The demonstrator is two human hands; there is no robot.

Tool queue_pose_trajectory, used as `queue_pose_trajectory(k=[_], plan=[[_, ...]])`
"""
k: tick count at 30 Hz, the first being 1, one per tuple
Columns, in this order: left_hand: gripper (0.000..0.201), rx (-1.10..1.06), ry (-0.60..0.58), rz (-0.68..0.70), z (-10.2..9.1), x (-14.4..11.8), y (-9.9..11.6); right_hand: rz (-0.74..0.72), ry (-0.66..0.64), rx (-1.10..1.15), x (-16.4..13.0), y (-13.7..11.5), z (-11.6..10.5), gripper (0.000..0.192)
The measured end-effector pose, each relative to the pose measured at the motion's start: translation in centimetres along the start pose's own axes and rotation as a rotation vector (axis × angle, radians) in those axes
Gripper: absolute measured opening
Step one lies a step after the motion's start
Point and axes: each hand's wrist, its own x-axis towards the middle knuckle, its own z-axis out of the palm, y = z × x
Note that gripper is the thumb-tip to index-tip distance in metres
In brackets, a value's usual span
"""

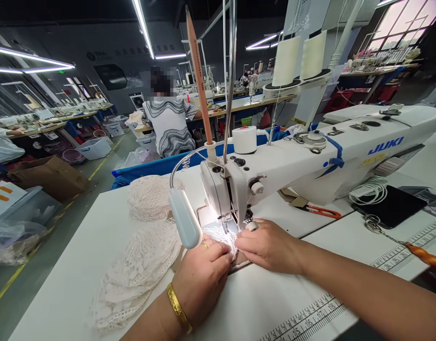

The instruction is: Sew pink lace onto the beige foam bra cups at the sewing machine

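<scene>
A piece of white lace (pixel 218 232) lies under the presser foot (pixel 226 225) of a white sewing machine (pixel 285 158), brightly lit. My left hand (pixel 205 270), with a gold bracelet and a ring, is closed on the lace at its near left side, fingers bent and close together. From the right, my right hand (pixel 265 245) grips the lace's edge beside the needle area, its fingertips pressed together. Cream lace pieces (pixel 139 274) are spread left of my left hand, and a bundled lace pile (pixel 150 196) sits behind them. The fingertips partly hide the lace.
A grey lamp (pixel 185 219) hangs close above my left hand. Orange snips (pixel 322 211), a black phone-like slab (pixel 391 206) and keys (pixel 373 222) lie right. Ruler markings (pixel 303 319) line the table's front edge. Beyond the table a person (pixel 170 121) sits facing away.
</scene>
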Motion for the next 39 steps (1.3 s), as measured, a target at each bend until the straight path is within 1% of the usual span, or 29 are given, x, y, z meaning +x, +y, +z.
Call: queue_pose_trajectory(k=[6, 12, 17, 23, 25, 27, 29, 33, 39], plan=[[0.027, 0.017, -0.016, 0.002, 0.0, 0.1, 0.0, 0.018, -0.02, 0.001, 0.1, 0.0, 0.1, 0.019], [0.029, 0.047, -0.018, -0.009, 0.1, 0.1, -0.1, 0.045, -0.01, -0.015, 0.3, -0.1, 0.3, 0.02], [0.029, 0.092, -0.014, -0.013, 0.3, -0.1, -0.8, 0.082, 0.019, -0.008, 0.6, 0.0, 0.3, 0.018], [0.029, 0.138, -0.012, -0.012, 0.3, -0.1, -1.6, 0.149, 0.022, -0.007, 0.7, -0.1, 0.2, 0.012], [0.029, 0.147, -0.02, -0.014, 0.3, 0.0, -1.4, 0.125, 0.031, -0.002, 0.6, -0.2, 0.2, 0.015], [0.027, 0.141, -0.016, -0.006, 0.2, 0.1, -1.1, 0.068, 0.026, 0.0, 0.5, -0.3, 0.2, 0.019], [0.026, 0.125, -0.005, 0.013, 0.1, 0.1, -0.8, 0.029, 0.002, -0.005, 0.4, -0.4, 0.2, 0.018], [0.025, 0.106, -0.021, 0.027, 0.0, 0.0, -0.7, 0.027, -0.041, -0.002, 0.2, -0.3, 0.1, 0.015], [0.025, 0.127, -0.018, 0.024, 0.2, -0.2, -1.0, 0.026, -0.011, -0.001, 0.3, -0.3, 0.0, 0.016]])
